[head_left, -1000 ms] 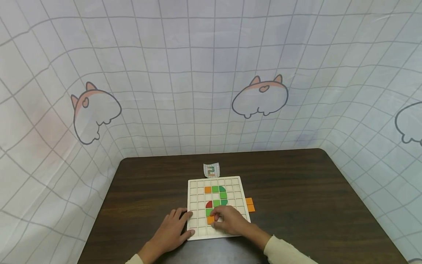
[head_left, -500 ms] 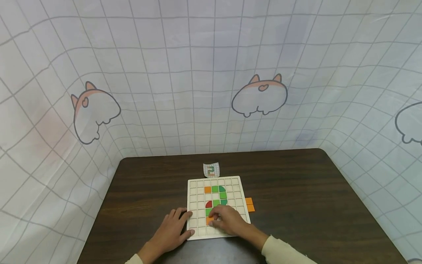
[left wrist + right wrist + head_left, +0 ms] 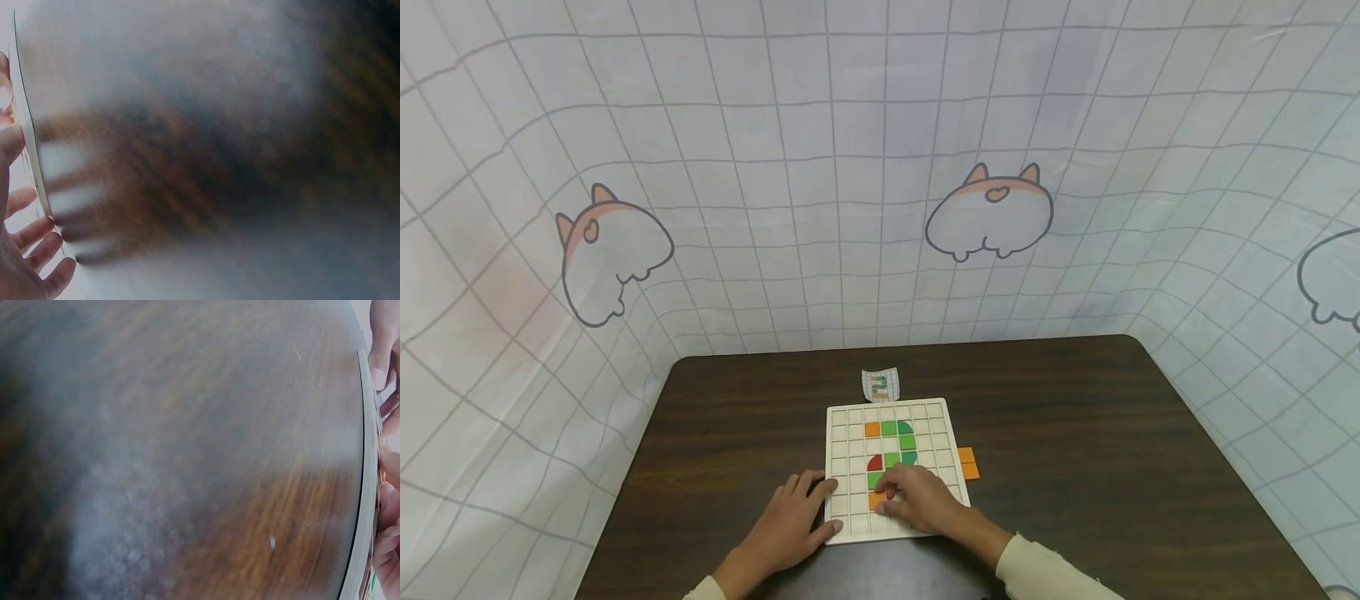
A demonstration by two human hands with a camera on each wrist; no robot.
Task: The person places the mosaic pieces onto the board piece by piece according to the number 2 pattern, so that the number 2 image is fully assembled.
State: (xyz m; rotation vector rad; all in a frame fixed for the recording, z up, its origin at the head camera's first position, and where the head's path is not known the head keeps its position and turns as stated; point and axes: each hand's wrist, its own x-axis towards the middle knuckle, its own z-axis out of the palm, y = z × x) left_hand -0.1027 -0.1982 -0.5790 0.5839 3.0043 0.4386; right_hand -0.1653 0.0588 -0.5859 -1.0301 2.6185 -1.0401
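A cream grid board (image 3: 850, 505) lies near the table's front edge in the head view. My right hand (image 3: 923, 500) is over its lower middle, thumb and index finger pinching an orange square tile (image 3: 876, 501) that lies in a cell; part of the tile is hidden. Just above it sit a green square tile (image 3: 874, 481) and a red quarter-round tile (image 3: 876, 462). Green squares and dark green quarter-rounds (image 3: 905, 427) curve up to another orange tile (image 3: 872, 429). My left hand (image 3: 786, 521) rests at the board's left edge, fingers spread, thumb on the lower left corner.
Beyond the board lies a small paper card (image 3: 881, 386) printted with a coloured pattern. Two orange tiles (image 3: 968, 464) lie against the board's right edge on the dark wooden table (image 3: 1060, 433). A white checked cloth (image 3: 887, 208) surrounds the table at the back and sides.
Since a second ago, the orange tile under my right fingers has shifted slightly left, and the right hand with it. In the last half second little differs. My left hand stays in place.
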